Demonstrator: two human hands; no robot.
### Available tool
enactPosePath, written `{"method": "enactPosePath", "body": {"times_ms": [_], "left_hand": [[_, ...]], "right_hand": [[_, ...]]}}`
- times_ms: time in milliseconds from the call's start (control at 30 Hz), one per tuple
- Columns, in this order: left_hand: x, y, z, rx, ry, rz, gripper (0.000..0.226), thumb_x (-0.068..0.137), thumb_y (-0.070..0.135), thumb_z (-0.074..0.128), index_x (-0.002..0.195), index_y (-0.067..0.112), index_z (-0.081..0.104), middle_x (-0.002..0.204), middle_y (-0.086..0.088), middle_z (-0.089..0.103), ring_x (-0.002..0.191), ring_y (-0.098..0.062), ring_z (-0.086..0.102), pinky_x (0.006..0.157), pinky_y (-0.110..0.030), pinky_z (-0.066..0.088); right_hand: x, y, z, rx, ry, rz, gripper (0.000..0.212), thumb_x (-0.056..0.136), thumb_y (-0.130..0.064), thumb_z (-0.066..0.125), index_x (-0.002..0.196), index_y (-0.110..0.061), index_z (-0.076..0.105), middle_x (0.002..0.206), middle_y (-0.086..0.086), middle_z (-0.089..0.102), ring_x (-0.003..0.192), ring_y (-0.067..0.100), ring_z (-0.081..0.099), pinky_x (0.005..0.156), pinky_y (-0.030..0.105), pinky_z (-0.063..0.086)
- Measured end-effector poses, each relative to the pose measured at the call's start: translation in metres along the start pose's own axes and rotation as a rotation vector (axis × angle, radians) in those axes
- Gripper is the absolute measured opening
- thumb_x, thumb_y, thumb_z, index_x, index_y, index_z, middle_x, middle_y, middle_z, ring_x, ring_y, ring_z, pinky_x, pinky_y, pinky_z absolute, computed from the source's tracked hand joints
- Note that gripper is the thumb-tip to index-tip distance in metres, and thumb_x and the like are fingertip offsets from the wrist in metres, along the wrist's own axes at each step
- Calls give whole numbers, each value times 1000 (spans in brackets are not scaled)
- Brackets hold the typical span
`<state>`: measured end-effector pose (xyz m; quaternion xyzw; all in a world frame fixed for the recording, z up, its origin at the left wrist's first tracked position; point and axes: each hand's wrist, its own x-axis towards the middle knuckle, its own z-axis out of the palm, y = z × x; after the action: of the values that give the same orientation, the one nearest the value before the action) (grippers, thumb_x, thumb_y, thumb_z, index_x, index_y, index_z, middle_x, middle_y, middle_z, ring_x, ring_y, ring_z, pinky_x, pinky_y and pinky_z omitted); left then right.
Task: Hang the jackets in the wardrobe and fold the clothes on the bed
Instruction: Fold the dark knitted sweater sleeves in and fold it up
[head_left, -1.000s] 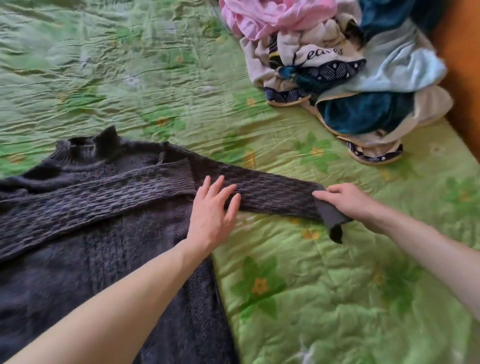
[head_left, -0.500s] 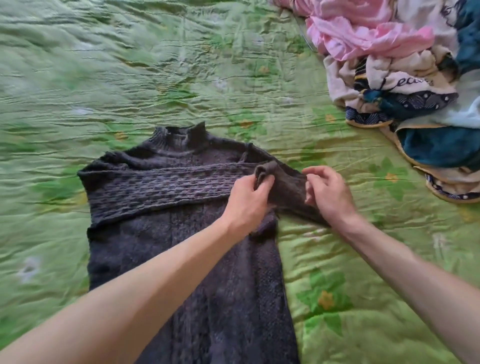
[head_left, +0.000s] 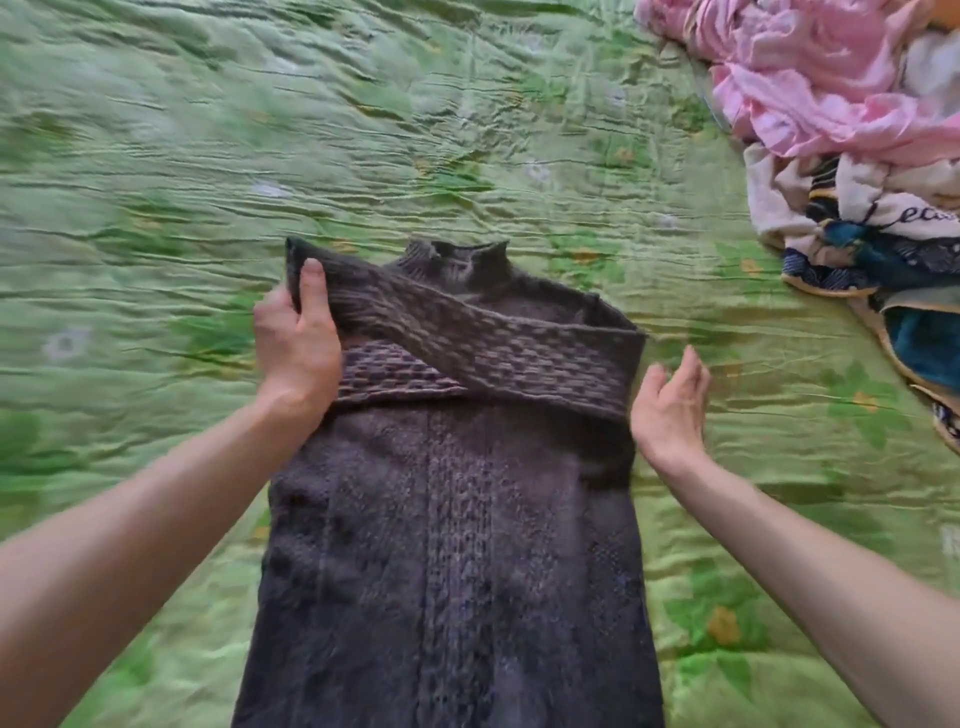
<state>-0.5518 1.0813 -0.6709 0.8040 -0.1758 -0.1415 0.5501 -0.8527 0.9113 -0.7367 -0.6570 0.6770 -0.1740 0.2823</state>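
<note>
Fingers (head_left: 313, 283) of the left hand (head_left: 296, 343) curl round the cuff end of one sleeve (head_left: 467, 338) of the dark grey-brown cable-knit sweater (head_left: 457, 545), with the thumb lying on top of the ribbed cuff and the other fingers hidden beneath it. That sleeve runs in a slant across the chest from the right shoulder to the left edge, and it crosses over a second sleeve (head_left: 384, 371), which lies flat under it. So two sleeves are counted, both folded in over the body.

From the head view there is one sweater, lying front side up on the green floral quilted bedspread (head_left: 363, 130) of the bed, its short stand-up collar (head_left: 457, 257) pointing away from the person and its hem running out of the bottom of the picture.

Two bare forearms reach in from the lower corners. The right hand (head_left: 670, 405) hovers just beside the sweater's right edge, palm turned inward, fingers straight and loosely spread, holding nothing; whether it touches the knit cannot be told.

At the upper right of the bed lies one heap of unfolded clothes (head_left: 852, 171): a pink garment on top, a cream piece with dark lettering, and navy and teal fabric below. It lies well apart from the sweater.
</note>
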Motion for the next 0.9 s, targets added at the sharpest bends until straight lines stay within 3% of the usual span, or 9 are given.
{"method": "enactPosePath", "body": {"times_ms": [67,200,333,433,500,600,667,767,900], "left_hand": [[17,-33,-14,-5,41,-131,43,108,43,49,77,14,56,70,-1,53,65,-17,47,62,-35,38],[32,-87,-33,14,-76,-263,27,94,39,61,83,16,65,83,-7,59,80,-19,52,73,-37,42],[40,-115,-42,84,-33,-321,39,81,51,63,78,12,71,89,-16,75,83,-30,69,81,-50,61],[34,-110,-49,224,2,-266,41,93,38,62,76,1,65,77,-20,67,73,-29,58,70,-45,49],[35,-114,-51,302,-44,-274,36,96,35,61,77,4,63,85,-26,68,82,-40,64,73,-46,47],[36,-109,-47,577,-176,-288,35,103,35,53,120,4,52,124,-27,62,114,-47,60,95,-50,46],[32,-100,-40,763,-175,-128,52,104,39,50,143,8,36,137,-24,47,127,-44,48,104,-55,40],[30,-97,-27,901,-191,245,62,102,42,50,155,16,30,145,-16,37,135,-37,37,115,-56,30],[60,-102,-10,992,-275,513,57,104,41,44,155,15,36,156,-15,32,149,-34,25,125,-54,13]], "right_hand": [[-7,3,11,-75,-74,-54,61,111,-30,34,164,-7,13,171,16,14,158,28,13,127,36,9],[-13,6,29,-259,-145,-231,63,110,-35,37,166,-21,12,173,7,9,159,25,10,128,39,5],[-17,0,35,-416,-128,-366,65,108,-38,41,166,-28,14,174,3,5,160,24,7,128,43,8],[-17,-5,37,-523,-175,-386,64,108,-44,37,166,-33,9,175,-3,0,161,21,1,128,48,9],[-15,-7,37,-598,-247,-327,63,108,-48,31,165,-37,5,174,-6,-2,160,22,1,128,51,6],[-16,-11,38,-652,-256,-285,63,108,-49,32,165,-37,7,174,-6,2,160,24,5,127,52,4],[-15,-13,38,-632,-184,-343,61,107,-46,36,164,-30,21,172,2,15,159,24,9,126,52,7],[-5,-20,40,-542,-45,-492,62,100,-49,36,149,-13,46,155,13,41,149,32,33,121,56,27],[23,-48,53,-505,-59,-530,62,102,-51,35,149,-12,43,155,11,42,147,32,35,122,52,27]]}}
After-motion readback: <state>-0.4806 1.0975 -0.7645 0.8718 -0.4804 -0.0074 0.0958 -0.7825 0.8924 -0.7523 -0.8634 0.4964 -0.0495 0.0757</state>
